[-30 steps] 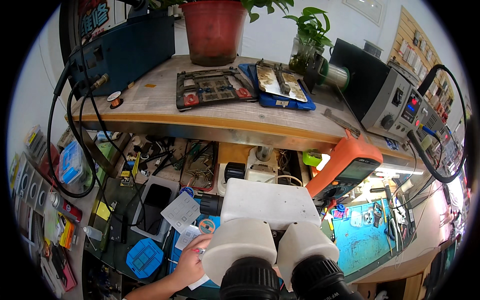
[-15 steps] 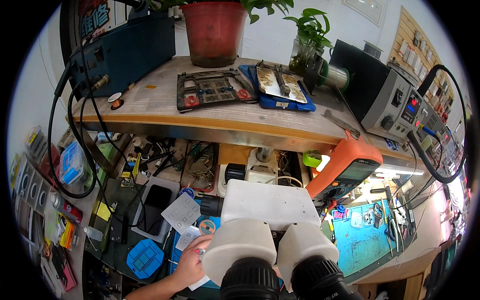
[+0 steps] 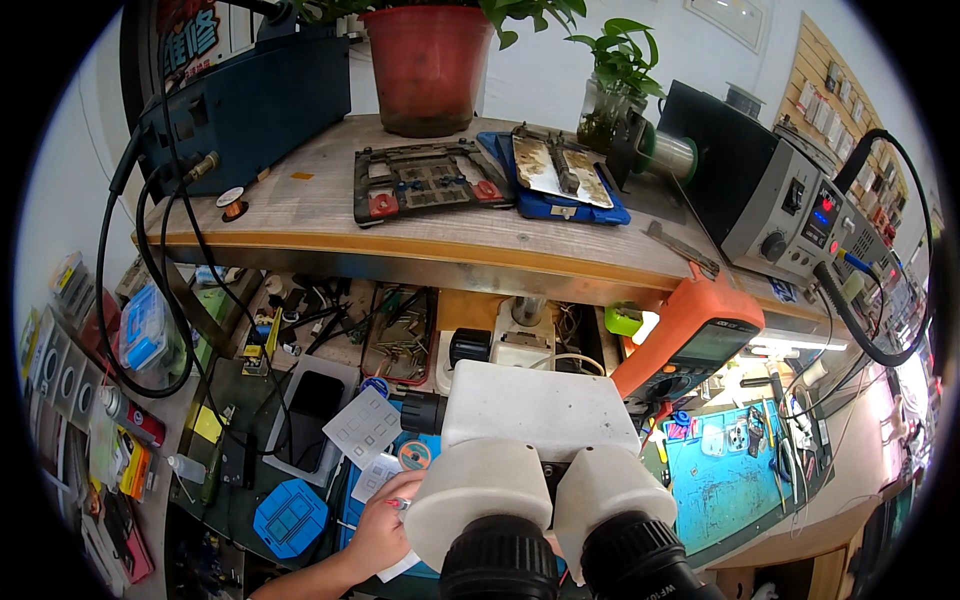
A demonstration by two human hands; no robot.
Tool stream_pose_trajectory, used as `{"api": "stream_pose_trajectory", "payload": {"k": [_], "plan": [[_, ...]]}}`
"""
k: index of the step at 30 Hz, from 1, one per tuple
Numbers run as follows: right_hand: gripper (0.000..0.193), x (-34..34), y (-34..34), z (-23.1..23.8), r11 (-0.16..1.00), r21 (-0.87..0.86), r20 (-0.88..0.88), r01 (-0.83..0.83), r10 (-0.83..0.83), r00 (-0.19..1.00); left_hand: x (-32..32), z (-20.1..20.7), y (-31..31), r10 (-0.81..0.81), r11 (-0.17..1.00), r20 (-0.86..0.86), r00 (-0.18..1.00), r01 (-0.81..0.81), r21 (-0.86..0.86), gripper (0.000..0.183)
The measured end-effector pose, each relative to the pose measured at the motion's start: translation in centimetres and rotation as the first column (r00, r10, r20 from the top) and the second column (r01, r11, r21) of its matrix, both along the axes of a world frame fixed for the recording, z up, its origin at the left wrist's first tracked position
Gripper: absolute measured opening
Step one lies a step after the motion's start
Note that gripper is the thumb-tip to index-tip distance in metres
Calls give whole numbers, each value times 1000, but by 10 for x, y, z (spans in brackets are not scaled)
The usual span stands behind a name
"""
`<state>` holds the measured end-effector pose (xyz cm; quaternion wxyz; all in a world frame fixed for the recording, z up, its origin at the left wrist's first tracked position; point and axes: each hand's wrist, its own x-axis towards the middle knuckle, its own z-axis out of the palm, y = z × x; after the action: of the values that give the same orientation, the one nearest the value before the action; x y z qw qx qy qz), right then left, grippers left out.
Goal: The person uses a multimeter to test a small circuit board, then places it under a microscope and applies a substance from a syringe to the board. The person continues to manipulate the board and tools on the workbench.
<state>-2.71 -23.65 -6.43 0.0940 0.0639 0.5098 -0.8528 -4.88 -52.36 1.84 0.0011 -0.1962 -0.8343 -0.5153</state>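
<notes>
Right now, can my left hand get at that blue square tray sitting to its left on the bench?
Probably yes. The left hand sits low beside the white microscope, and the blue square tray lies just to its left on the dark mat, with only small loose parts between them. Whether the hand already holds something is unclear.

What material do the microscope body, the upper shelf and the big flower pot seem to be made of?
Microscope body: probably painted metal or plastic, smooth matte white. Upper shelf: wood, pale grain visible, with a glossy yellowish edge. Flower pot: likely plastic or glazed clay, even red, slight sheen.
</notes>
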Motion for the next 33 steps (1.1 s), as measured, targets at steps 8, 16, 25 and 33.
{"api": "stream_pose_trajectory", "payload": {"k": [8,16,25,33], "plan": [[21,0,-2,13,973,231,-110,-7,33,993,2,-21,6,87,987,-91,992,-98,-127,36],[23,1,0,-7,997,-76,5,-13,13,1000,-1,-29,3,91,993,-7,996,-92,-74,37],[30,-2,3,-27,966,-257,134,-1,37,990,0,-28,0,63,995,-2,998,-63,-74,37],[32,-2,-1,-17,900,-434,218,51,50,975,0,-34,1,84,996,83,993,-83,-21,37]]}}
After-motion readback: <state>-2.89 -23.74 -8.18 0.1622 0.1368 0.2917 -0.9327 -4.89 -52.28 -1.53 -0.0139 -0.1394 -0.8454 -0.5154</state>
